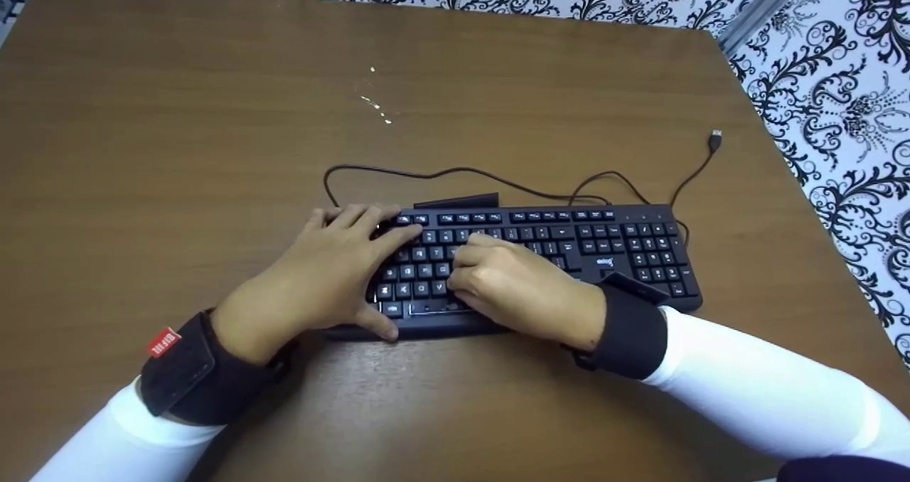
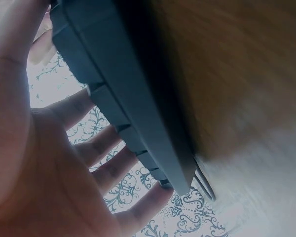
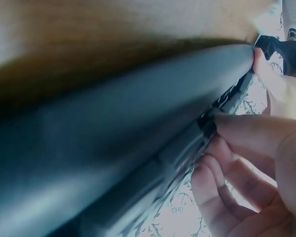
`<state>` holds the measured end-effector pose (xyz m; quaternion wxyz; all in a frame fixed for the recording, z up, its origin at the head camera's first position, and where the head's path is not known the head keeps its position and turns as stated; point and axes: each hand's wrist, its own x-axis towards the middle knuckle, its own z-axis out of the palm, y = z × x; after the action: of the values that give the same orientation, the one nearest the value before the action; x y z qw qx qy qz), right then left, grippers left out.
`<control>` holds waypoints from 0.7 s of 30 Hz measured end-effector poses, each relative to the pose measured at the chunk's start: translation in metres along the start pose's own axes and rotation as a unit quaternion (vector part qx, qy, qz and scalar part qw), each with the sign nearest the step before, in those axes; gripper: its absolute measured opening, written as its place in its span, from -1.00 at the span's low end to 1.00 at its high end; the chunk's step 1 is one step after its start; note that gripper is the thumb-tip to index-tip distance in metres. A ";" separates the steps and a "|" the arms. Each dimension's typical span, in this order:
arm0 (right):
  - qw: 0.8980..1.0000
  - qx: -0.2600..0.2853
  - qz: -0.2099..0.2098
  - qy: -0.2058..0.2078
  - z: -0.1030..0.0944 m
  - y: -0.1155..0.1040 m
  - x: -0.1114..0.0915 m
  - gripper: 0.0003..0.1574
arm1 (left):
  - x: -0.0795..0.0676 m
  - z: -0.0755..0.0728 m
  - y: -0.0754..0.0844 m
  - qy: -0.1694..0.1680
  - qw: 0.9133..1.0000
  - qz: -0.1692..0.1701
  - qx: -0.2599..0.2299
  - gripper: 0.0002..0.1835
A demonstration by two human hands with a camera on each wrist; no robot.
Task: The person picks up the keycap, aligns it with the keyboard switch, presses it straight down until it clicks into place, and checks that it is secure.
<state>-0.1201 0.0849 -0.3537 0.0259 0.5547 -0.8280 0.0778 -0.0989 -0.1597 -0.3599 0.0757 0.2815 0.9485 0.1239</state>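
Observation:
A black keyboard [image 1: 618,215] lies on the brown table, keys up. My left hand [image 1: 330,261] spreads over its left end, the thumb beside the front edge and the other fingers reaching across toward the back-left corner. In the left wrist view those fingers [image 2: 113,170] extend fairly straight along the keyboard's side. My right hand [image 1: 515,283] is bent over the middle of the keys with its fingers curled. In the right wrist view its thumb and index finger [image 3: 222,148] pinch at a dark key [image 3: 207,123] close to the front row; the gap between the tips is mostly hidden.
A thin black cable [image 1: 455,172] loops behind the keyboard and ends in a USB plug [image 1: 715,141] at the right. A dark strip [image 1: 458,202] protrudes behind the back edge. Pale flecks [image 1: 376,105] lie farther back on the table [image 1: 178,112]. Patterned wallpaper [image 1: 853,112] borders it.

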 end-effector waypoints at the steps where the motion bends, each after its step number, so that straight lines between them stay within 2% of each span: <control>1: 1.000 0.004 -0.002 -0.003 -0.001 0.001 0.000 -0.93 | 0.000 0.000 0.000 0.000 1.000 0.000 0.001 0.31; 7: 0.999 0.047 0.003 0.011 -0.012 0.014 0.001 -0.92 | -0.001 0.000 0.000 -0.005 1.000 -0.003 -0.001 0.32; 11: 0.998 0.048 0.021 0.031 -0.020 0.026 0.005 -0.91 | -0.001 0.000 0.000 -0.003 1.000 -0.004 0.000 0.31; 16: 0.996 0.038 0.072 0.025 -0.029 0.046 0.013 -0.90 | -0.001 0.000 0.000 0.000 1.000 -0.003 0.001 0.30; 21: 0.991 0.036 0.130 -0.001 -0.035 0.070 0.019 -0.86 | -0.001 0.000 0.000 0.000 1.000 -0.002 -0.002 0.31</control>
<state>-0.1930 0.0992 -0.3232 -0.0051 0.4433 -0.8896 0.1102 -0.0985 -0.1602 -0.3596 0.0766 0.2794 0.9488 0.1261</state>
